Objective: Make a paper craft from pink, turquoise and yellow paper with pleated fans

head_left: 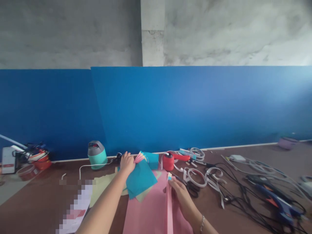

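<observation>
My left hand [127, 163] reaches to the back of the table, with its fingers stretched out beside the blue sheets [141, 182]. A small pleated bundle of pink and pale sheets [140, 157] stands up right by its thumb. My right hand [180, 193] pinches the raised edge of a pink sheet [143, 211], which forms a narrow upright fold. A small blue and cream piece [169, 176] shows at the top of that fold. Pale yellow sheets [103, 185] lie under and left of the blue ones.
A red glue-roll-like device [168, 161] and coiled white cables [197, 177] sit right of the sheets. Black cords and a dark blue tool [278, 201] lie farther right. At left stand a teal and grey device [97, 155] and an orange container [42, 160]. A blue partition [182, 107] closes the back.
</observation>
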The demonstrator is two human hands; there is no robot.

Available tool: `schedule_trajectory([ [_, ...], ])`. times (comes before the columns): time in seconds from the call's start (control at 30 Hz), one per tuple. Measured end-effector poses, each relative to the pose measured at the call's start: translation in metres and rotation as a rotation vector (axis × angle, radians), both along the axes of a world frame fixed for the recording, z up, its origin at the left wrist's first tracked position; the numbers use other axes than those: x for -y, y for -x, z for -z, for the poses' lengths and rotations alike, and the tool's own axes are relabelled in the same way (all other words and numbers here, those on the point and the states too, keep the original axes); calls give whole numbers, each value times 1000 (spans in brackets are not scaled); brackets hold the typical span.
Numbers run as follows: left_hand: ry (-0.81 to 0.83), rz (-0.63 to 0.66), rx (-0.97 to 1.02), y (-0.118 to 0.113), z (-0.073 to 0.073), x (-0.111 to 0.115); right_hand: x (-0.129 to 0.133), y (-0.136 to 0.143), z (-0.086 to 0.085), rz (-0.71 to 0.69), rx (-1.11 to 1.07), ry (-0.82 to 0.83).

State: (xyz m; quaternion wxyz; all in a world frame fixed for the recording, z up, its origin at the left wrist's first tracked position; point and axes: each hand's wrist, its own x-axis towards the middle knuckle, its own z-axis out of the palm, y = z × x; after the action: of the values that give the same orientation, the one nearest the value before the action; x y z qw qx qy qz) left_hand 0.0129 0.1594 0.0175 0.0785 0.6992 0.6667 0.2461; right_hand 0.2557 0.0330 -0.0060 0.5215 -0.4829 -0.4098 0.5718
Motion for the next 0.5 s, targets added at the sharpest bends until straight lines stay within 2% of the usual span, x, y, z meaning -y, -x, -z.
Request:
schedule_trajectory([
  [0.1, -20, -44, 148, 5, -10, 0, 0, -1, 0, -4, 10, -9],
  [0.23, -17, -114, 451, 10, -37, 10, 2, 0, -7, -3, -15, -17],
  [0.33, 67, -19, 721, -1, -49, 36, 4, 1, -13, -27, -133, -48],
  [0.4, 159, 75, 868, -16, -48, 61, 4, 2, -13, -74, -224, -62],
  [0.47, 268, 143, 1019, -34, -40, 86, 4, 5, -14, -102, -274, -47],
  [0.5, 449, 183, 1271, -43, -35, 97, 5, 6, -14, -102, -281, -33],
])
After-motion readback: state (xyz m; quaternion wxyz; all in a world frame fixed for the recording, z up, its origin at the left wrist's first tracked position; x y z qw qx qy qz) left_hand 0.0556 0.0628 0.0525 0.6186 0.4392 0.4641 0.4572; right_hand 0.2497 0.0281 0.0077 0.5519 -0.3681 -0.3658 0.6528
